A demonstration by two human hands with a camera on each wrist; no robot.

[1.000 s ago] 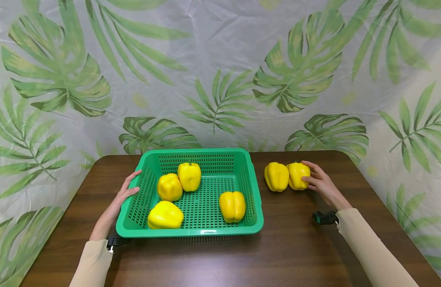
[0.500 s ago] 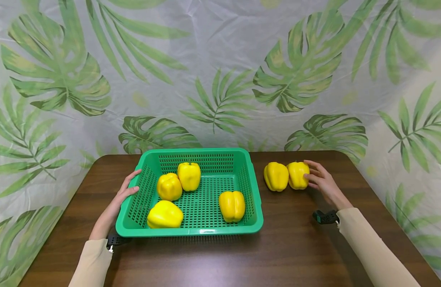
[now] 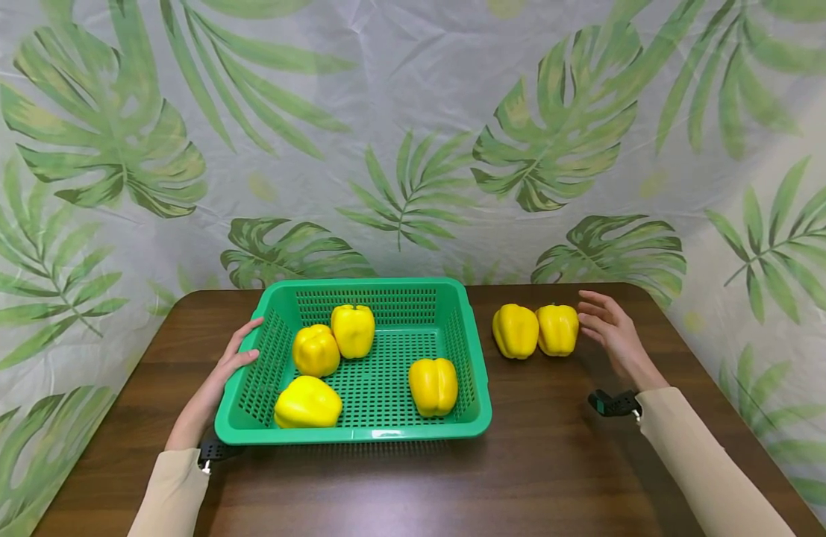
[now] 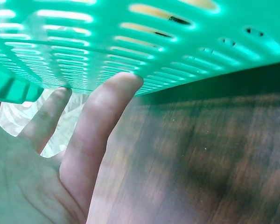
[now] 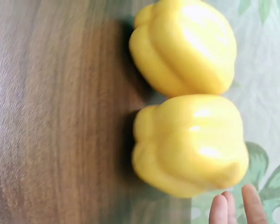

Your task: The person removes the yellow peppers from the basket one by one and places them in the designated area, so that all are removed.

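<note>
My left hand (image 3: 214, 380) rests at the left side of a green slotted plastic basket (image 3: 426, 432). In the left wrist view its thumb (image 4: 100, 126) touches the slotted wall, fingers extended rather than curled. Inside the basket are several yellow bell peppers, including one at the front left (image 3: 308, 403) and one at the right (image 3: 433, 388). On the table to the right, two more bell peppers, the left one (image 3: 515, 332) and the right one (image 3: 557, 330), stand side by side, touching. Just right of them my right hand (image 3: 614, 335) hovers with loosely extended fingers, holding nothing.
The brown wooden table (image 3: 413, 492) extends in front of the basket. Behind its back edge hangs a leaf-patterned cloth (image 3: 413, 149), close to the basket and the two loose peppers.
The right hand has let go of the right-hand loose bell pepper and drawn back slightly to the right. My left hand and the basket stay practically where they were.
</note>
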